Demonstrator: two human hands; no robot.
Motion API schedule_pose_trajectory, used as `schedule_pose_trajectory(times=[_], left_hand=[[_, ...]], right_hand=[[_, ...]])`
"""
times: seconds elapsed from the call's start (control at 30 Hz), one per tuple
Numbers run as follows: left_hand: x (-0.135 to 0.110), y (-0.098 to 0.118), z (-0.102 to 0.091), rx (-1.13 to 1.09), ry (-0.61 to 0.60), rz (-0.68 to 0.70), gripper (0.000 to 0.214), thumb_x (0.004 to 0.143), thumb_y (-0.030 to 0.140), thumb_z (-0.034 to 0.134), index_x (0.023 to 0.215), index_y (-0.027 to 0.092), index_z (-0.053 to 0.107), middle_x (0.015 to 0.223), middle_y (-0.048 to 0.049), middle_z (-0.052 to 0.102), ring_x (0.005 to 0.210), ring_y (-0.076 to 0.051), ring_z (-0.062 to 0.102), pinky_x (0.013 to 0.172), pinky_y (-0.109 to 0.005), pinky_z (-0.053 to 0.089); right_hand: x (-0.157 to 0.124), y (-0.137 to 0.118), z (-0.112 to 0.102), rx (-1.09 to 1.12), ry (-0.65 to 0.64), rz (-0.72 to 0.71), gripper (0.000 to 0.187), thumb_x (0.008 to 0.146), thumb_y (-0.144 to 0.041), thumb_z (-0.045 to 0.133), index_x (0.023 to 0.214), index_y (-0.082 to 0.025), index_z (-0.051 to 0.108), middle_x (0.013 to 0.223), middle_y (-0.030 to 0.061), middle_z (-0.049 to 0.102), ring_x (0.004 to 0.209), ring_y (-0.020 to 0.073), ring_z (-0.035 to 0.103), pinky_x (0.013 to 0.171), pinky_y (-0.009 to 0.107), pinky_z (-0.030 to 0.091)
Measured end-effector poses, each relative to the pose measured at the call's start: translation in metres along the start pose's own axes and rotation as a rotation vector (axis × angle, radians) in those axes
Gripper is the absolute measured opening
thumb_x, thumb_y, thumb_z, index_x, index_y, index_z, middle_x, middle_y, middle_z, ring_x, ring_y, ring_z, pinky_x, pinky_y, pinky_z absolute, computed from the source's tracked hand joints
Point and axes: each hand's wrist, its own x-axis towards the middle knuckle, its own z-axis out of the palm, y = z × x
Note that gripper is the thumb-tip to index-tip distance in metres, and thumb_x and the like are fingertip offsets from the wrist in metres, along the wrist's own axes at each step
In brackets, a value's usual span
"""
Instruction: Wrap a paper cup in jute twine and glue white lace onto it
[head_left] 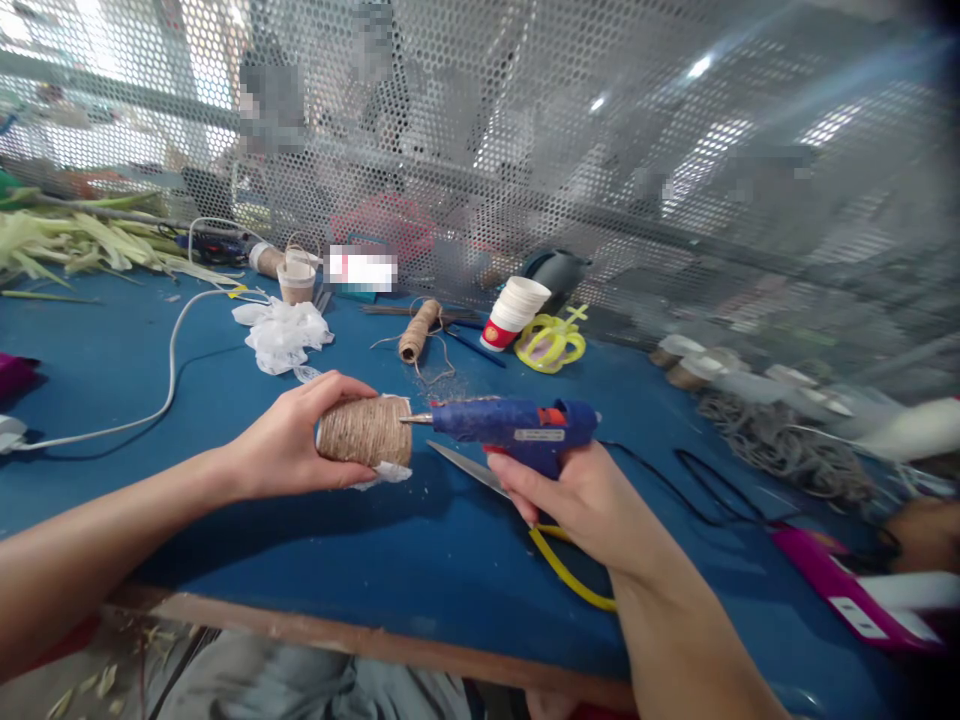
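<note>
My left hand (289, 440) is wrapped round a twine-covered cup (367, 430) and holds it on its side above the blue table (375, 560). White lace shows at the cup's right end. My right hand (577, 495) grips a blue glue gun (517, 425) by its handle. The gun's metal nozzle points left and touches the rim of the cup. Scissors with yellow handles (559, 565) lie on the table under my right hand.
A twine spool (418, 330), a stack of paper cups (514, 312), yellow ribbon (551, 343), white lace (283, 333) and a white cable (172, 370) lie behind. Green leaves (82, 245) are at far left. A perforated metal screen (600, 150) backs the table; people sit beyond it.
</note>
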Motion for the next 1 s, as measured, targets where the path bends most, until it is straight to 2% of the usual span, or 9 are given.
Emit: schedule_pose_trajectory(times=[0.2, 0.37, 0.73, 1.0], left_hand=[[0.0008, -0.0028, 0.0002, -0.019, 0.017, -0.031, 0.053, 0.063, 0.041, 0.070, 0.106, 0.016, 0.050, 0.101, -0.0069, 0.060, 0.087, -0.021, 0.059, 0.077, -0.033, 0.049], [-0.0007, -0.0028, -0.0002, 0.012, 0.034, 0.052, 0.052, 0.064, 0.038, 0.071, 0.106, 0.016, 0.050, 0.100, -0.0070, 0.059, 0.089, -0.021, 0.058, 0.077, -0.033, 0.048], [-0.0020, -0.0036, 0.0020, 0.069, 0.054, 0.188, 0.050, 0.067, 0.032, 0.070, 0.108, 0.016, 0.047, 0.101, -0.0078, 0.058, 0.091, -0.020, 0.058, 0.079, -0.033, 0.049], [-0.0012, -0.0047, 0.0019, 0.073, 0.087, 0.185, 0.049, 0.067, 0.031, 0.070, 0.107, 0.016, 0.048, 0.098, -0.0070, 0.058, 0.088, -0.019, 0.058, 0.075, -0.033, 0.050]], right_hand=[[-0.0015, -0.0039, -0.0008, -0.006, -0.014, -0.004, 0.030, 0.081, -0.037, 0.054, 0.057, -0.019, 0.051, 0.040, -0.0045, 0.046, 0.038, 0.0082, 0.043, 0.041, 0.022, 0.039], [-0.0003, -0.0016, -0.0020, -0.045, 0.002, -0.001, 0.041, 0.082, -0.041, 0.053, 0.048, -0.020, 0.045, 0.041, -0.0027, 0.047, 0.041, 0.0094, 0.046, 0.046, 0.023, 0.043], [0.0026, 0.0005, -0.0005, -0.048, 0.052, 0.008, 0.040, 0.082, -0.041, 0.054, 0.049, -0.019, 0.046, 0.040, -0.0032, 0.047, 0.040, 0.0093, 0.046, 0.047, 0.024, 0.042], [-0.0008, -0.0041, -0.0016, -0.084, -0.016, -0.031, 0.043, 0.082, -0.040, 0.052, 0.045, -0.020, 0.044, 0.040, -0.0021, 0.047, 0.040, 0.0091, 0.046, 0.047, 0.024, 0.042]])
